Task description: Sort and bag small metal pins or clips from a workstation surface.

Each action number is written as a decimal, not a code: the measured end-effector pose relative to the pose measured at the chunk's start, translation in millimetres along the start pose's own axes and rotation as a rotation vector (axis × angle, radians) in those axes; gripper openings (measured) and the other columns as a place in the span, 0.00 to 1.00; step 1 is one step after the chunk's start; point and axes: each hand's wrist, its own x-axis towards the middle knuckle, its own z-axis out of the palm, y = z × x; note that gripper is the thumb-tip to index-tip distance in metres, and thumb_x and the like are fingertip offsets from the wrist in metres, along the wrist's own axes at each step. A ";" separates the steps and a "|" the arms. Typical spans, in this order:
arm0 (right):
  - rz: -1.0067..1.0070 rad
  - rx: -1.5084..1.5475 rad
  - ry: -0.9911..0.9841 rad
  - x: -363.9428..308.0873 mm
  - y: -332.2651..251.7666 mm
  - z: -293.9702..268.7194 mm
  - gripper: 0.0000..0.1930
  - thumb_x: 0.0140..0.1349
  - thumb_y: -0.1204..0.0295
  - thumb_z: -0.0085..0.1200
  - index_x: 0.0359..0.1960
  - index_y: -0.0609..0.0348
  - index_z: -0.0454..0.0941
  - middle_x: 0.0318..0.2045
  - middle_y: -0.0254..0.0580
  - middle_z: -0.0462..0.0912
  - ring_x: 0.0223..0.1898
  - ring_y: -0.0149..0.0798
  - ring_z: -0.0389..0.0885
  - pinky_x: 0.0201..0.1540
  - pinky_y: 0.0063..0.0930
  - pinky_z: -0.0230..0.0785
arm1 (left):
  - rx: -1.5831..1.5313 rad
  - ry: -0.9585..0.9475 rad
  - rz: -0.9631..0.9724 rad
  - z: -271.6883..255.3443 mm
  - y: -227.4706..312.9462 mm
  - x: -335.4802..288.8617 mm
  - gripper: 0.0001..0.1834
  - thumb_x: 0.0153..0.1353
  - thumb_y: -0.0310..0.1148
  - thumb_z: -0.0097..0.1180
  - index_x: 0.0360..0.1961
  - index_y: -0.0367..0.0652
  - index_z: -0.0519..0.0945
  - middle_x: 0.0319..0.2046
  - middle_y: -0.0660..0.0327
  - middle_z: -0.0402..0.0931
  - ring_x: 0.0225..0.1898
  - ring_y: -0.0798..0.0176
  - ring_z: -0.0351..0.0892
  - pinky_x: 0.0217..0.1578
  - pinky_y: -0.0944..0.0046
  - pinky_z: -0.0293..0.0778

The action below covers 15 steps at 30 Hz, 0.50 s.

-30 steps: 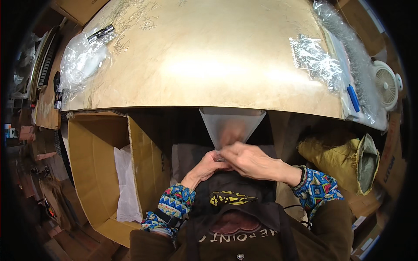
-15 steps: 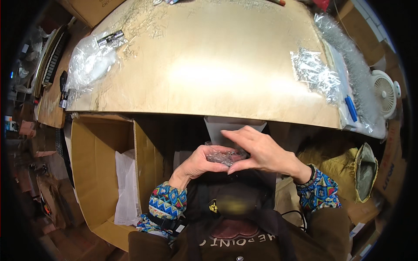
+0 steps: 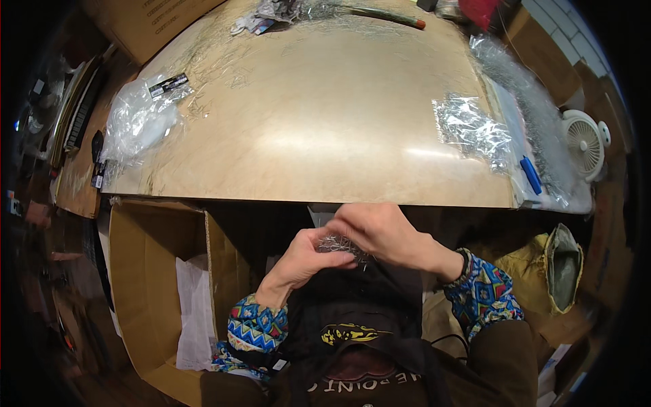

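Observation:
Above my lap, just off the table's near edge, my left hand [image 3: 297, 263] is curled around a clump of thin silvery wire-like pieces [image 3: 337, 245]. Loose ends stick out between thumb and fingers. Bent over the top of the clump is my right hand [image 3: 383, 233], its fingers closed and slightly blurred. Its fingertips are hidden behind the hand, so what they pinch does not show. Similar thin pieces [image 3: 234, 78] lie scattered over the far left of the table [image 3: 285, 156].
An open cardboard box [image 3: 156, 237] with white paper [image 3: 193, 298] stands at my left. Clear plastic bags [image 3: 139, 115] lie on the table's left. A shiny clear packet [image 3: 468, 129], a blue pen [image 3: 531, 175] and a white fan [image 3: 583, 144] are at the right, above a gold-coloured bag [image 3: 529, 261].
My right hand has turned and curled from spread fingers to closed ones over the clump. The clump now shows more loose ends. The view has shifted, showing more of the table's far side.

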 end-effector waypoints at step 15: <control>0.243 -0.517 0.524 -17.9 112.4 -71.7 0.12 0.64 0.66 0.50 0.25 0.59 0.71 0.14 0.50 0.73 0.17 0.52 0.75 0.20 0.40 0.65 | -0.043 0.015 -0.353 -1.1 -82.5 -52.9 0.18 0.60 0.22 0.56 0.52 0.33 0.76 0.49 0.51 0.77 0.52 0.59 0.77 0.51 0.67 0.73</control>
